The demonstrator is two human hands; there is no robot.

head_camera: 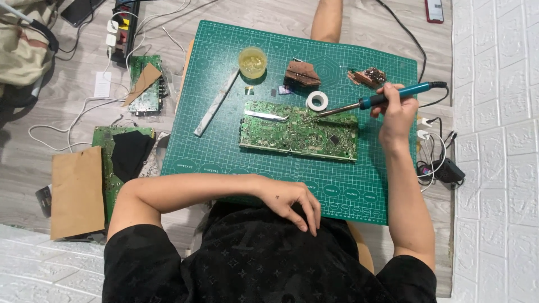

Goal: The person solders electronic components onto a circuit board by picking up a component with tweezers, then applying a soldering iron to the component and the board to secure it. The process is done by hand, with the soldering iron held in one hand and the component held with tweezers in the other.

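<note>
3 circuit boards (298, 131), 1 soldering iron (382, 100)

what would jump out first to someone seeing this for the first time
The big green cutting mat fills the middle, with a long green circuit board lying on it. The right hand holds a teal-handled soldering iron with its tip at the board's top edge, beside a white tape roll. The left hand rests empty at the mat's near edge, against the black shirt.

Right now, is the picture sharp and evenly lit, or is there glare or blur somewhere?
Head view: even, soft light with faint shadows; circuit board and soldering iron sharp; slight glare on the tweezers; no motion blur on the right hand.
</note>
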